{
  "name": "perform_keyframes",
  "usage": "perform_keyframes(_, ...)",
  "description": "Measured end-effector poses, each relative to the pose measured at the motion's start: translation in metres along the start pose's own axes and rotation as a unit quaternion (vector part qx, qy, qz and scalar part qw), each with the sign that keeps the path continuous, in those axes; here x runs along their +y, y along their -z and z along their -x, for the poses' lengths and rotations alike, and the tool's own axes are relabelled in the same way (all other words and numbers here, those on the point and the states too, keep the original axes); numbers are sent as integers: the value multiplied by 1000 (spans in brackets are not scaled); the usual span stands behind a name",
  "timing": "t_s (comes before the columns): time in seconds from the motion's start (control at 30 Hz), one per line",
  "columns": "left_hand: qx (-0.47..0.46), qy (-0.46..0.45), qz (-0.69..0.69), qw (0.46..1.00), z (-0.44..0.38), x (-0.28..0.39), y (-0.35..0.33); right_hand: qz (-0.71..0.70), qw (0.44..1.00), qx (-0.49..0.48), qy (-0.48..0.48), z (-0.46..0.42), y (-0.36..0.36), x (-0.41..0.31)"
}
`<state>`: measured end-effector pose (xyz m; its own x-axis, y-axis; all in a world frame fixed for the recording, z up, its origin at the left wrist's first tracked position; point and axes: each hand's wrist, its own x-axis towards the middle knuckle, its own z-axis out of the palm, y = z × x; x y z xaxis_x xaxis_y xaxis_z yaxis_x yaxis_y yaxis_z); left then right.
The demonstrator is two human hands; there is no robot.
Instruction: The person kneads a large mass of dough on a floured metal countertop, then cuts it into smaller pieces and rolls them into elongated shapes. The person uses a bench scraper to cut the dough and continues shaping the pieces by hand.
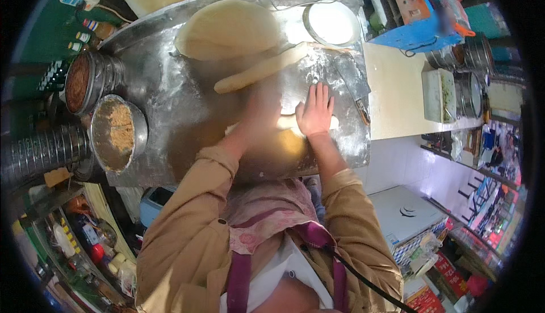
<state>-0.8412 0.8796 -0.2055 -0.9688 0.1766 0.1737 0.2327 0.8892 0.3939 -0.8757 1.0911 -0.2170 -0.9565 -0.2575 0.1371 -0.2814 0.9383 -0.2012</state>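
On a floured metal worktop, a roll of pale dough lies crosswise in front of me. My right hand rests flat on its right part, palm down, with the fingers pointing away from me. My left hand is over the roll's left part; a blurred patch in the picture hides its fingers. Beyond the hands lies a longer dough strip set at a slant. Behind that is a large mound of dough. A cleaver with a wooden handle lies to the right of my right hand.
At the left stand a metal bowl of filling and a round metal container of reddish-brown stuff. A round container of white powder is at the back right. A pale board adjoins the worktop, bearing a rectangular tub of greens.
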Motion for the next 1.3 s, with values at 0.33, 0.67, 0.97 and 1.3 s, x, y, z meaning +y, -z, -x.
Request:
perform_keyframes(0.33, -125, 111, 89, 982, 115, 73, 61, -89, 972, -91, 196, 60, 41, 45)
perform_keyframes(0.67, -50, 140, -88, 985, 42, -40, -2, -19, 992, 2, 121, -62, 19, 18)
perform_keyframes(0.97, -165, 92, 22, 982, 149, 54, 64, -224, 963, 10, 149, 130, 75, 18)
perform_keyframes(1.3, -324, 148, 494, 793, 80, 92, 62, -830, 313, -84, -453, 64, 49, 24)
